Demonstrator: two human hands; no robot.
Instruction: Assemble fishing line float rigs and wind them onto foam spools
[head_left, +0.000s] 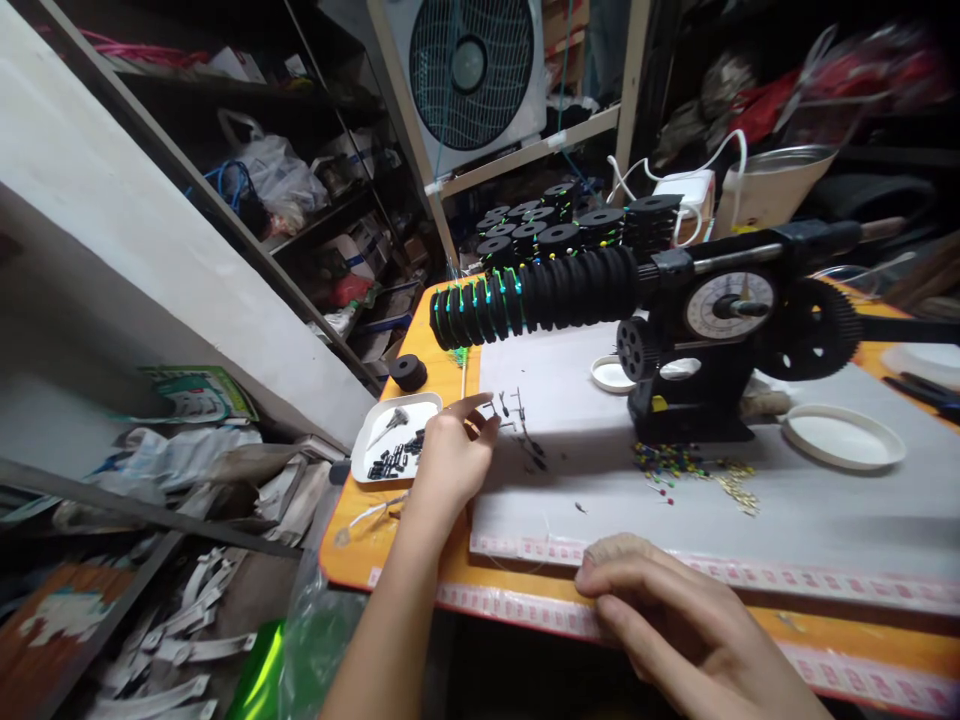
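My left hand (457, 445) reaches over the left edge of the white board, thumb and index finger apart beside a few small dark pins (523, 415). A shallow white tray (360, 460) with black clips (396, 460) lies just left of that wrist. Near the front edge, my right hand (660, 610) hovers with fingers curled and fingertips near each other; whether anything thin is between them cannot be made out. Above the board extends a black ridged roll (540, 290), wound with green thread at its left end, on a black geared winder (690, 370) with a dial.
Coloured pins (667, 462) and brass pieces (739, 485) lie below the winder. A round white lid (844, 437) is to the right. Black spools (559, 235) stand behind, with a box fan (472, 70) farther back. A black disc (408, 372) sits above the tray.
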